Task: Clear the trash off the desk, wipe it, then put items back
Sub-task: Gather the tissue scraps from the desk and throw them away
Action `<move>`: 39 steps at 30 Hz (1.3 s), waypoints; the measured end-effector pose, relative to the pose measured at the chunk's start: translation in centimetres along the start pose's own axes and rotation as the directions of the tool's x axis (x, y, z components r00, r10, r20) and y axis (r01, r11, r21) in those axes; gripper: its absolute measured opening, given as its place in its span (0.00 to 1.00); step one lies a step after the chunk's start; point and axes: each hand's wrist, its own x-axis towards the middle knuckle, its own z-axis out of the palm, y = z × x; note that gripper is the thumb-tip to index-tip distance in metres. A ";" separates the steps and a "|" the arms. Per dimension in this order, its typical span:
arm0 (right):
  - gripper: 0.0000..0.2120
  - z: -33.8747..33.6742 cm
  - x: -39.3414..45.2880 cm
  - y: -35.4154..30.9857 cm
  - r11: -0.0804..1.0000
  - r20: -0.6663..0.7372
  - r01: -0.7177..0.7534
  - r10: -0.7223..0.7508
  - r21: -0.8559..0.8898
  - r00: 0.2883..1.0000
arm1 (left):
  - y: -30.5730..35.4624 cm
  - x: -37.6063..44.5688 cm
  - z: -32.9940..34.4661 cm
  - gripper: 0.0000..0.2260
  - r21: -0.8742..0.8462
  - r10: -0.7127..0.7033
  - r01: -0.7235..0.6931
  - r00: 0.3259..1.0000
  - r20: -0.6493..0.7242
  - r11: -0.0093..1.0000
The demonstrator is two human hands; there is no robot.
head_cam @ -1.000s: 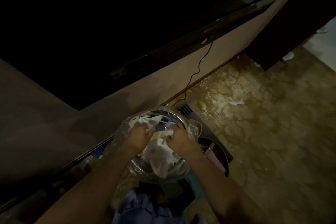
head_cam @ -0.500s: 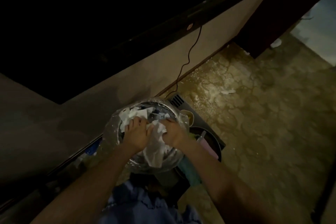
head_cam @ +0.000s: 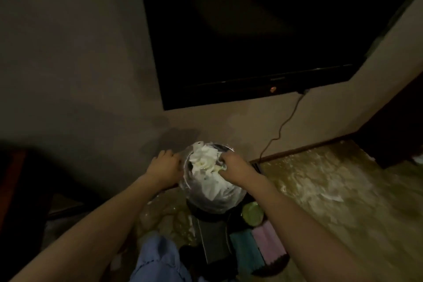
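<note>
A round trash bin lined with a clear plastic bag stands on the floor against the wall. Crumpled white paper trash fills its top. My left hand grips the bag's rim on the bin's left side, fingers curled. My right hand grips the rim on the right side, thumb and fingers pinching the plastic. The desk is out of view.
A dark TV screen hangs on the wall above, with a black cable running down to the floor. Beside the bin lie a green lid, teal and pink items and a dark tray. Mottled brown floor extends right.
My head has tilted up, so the TV and wall now fill the frame. Both hands moved from pressing on the paper in the bin outward to the bag's rim.
</note>
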 end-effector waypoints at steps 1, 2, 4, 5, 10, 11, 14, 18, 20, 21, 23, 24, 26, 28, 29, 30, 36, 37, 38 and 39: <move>0.21 0.1 -0.3 -1.1 0.999 0.005 0.046 -0.046 -0.023 0.999 | -0.9 -1.7 -0.1 0.18 -0.001 -0.046 0.046 0.999 -0.007 0.999; 0.20 0.3 -0.6 -2.4 0.996 0.005 0.088 -0.088 -0.033 0.996 | -1.7 -3.6 -0.2 0.17 -0.002 -0.091 0.091 0.996 -0.015 0.996; 0.17 1.0 -1.2 -5.6 0.981 -0.010 0.186 -0.187 -0.045 0.982 | -3.6 -7.4 -0.4 0.17 0.001 -0.189 0.189 0.982 -0.022 0.982; 0.15 1.4 -1.6 -7.3 0.970 -0.006 0.236 -0.237 -0.057 0.971 | -4.5 -9.3 -0.5 0.18 0.005 -0.239 0.239 0.971 -0.028 0.971; 0.21 4.2 -3.6 -15.2 0.890 0.127 0.443 -0.430 -0.108 0.894 | -9.3 -18.1 -1.4 0.20 -0.037 -0.437 0.435 0.896 -0.079 0.899; 0.20 4.7 -4.1 -16.5 0.875 0.143 0.473 -0.457 -0.106 0.878 | -10.2 -19.9 -1.5 0.19 -0.062 -0.455 0.452 0.886 -0.082 0.890; 0.20 5.9 -5.2 -20.2 0.827 0.187 0.551 -0.527 -0.113 0.829 | -13.0 -24.5 -1.5 0.18 -0.119 -0.510 0.498 0.853 -0.111 0.859; 0.20 7.7 -6.3 -25.0 0.773 0.226 0.627 -0.596 -0.100 0.771 | -15.8 -30.2 -0.6 0.17 -0.198 -0.599 0.573 0.792 -0.115 0.795; 0.19 9.0 -6.9 -27.7 0.754 0.239 0.650 -0.616 -0.099 0.751 | -17.3 -33.0 0.1 0.18 -0.219 -0.645 0.615 0.757 -0.104 0.758; 0.19 9.8 -7.2 -29.1 0.744 0.248 0.661 -0.624 -0.099 0.741 | -18.0 -34.4 0.4 0.18 -0.223 -0.666 0.636 0.739 -0.100 0.739; 0.17 11.7 -8.3 -32.2 0.727 0.269 0.680 -0.639 -0.094 0.720 | -19.7 -37.5 1.2 0.18 -0.235 -0.711 0.678 0.697 -0.095 0.696; 0.17 12.8 -9.0 -33.8 0.718 0.280 0.690 -0.646 -0.093 0.710 | -20.6 -39.1 1.6 0.19 -0.240 -0.733 0.699 0.675 -0.092 0.674; 0.18 15.4 -10.6 -37.5 0.684 0.309 0.724 -0.672 -0.091 0.673 | -22.8 -42.9 2.2 0.20 -0.243 -0.775 0.741 0.626 -0.088 0.627; 0.18 18.2 -12.3 -41.0 0.639 0.346 0.764 -0.700 -0.089 0.625 | -25.3 -46.6 3.0 0.19 -0.277 -0.813 0.771 0.577 -0.076 0.574; 0.18 19.6 -13.2 -42.7 0.621 0.361 0.779 -0.709 -0.087 0.606 | -26.4 -48.6 3.5 0.19 -0.303 -0.828 0.780 0.557 -0.060 0.547; 0.18 21.1 -14.0 -44.5 0.610 0.373 0.789 -0.715 -0.081 0.591 | -27.6 -50.5 4.0 0.19 -0.326 -0.840 0.787 0.541 -0.045 0.524; 0.17 28.8 -18.0 -53.1 0.583 0.426 0.812 -0.728 -0.029 0.538 | -34.6 -59.5 7.3 0.16 -0.358 -0.876 0.815 0.482 -0.019 0.456; 0.17 29.6 -18.4 -54.0 0.583 0.430 0.812 -0.728 -0.021 0.534 | -35.5 -60.3 7.6 0.17 -0.353 -0.878 0.819 0.478 -0.014 0.451; 0.17 30.3 -18.6 -54.6 0.584 0.436 0.812 -0.725 -0.020 0.533 | -36.3 -61.0 7.9 0.17 -0.348 -0.880 0.824 0.476 -0.003 0.447; 0.16 30.9 -18.8 -55.1 0.585 0.443 0.811 -0.720 -0.026 0.534 | -37.0 -61.4 8.2 0.17 -0.343 -0.879 0.827 0.477 0.010 0.445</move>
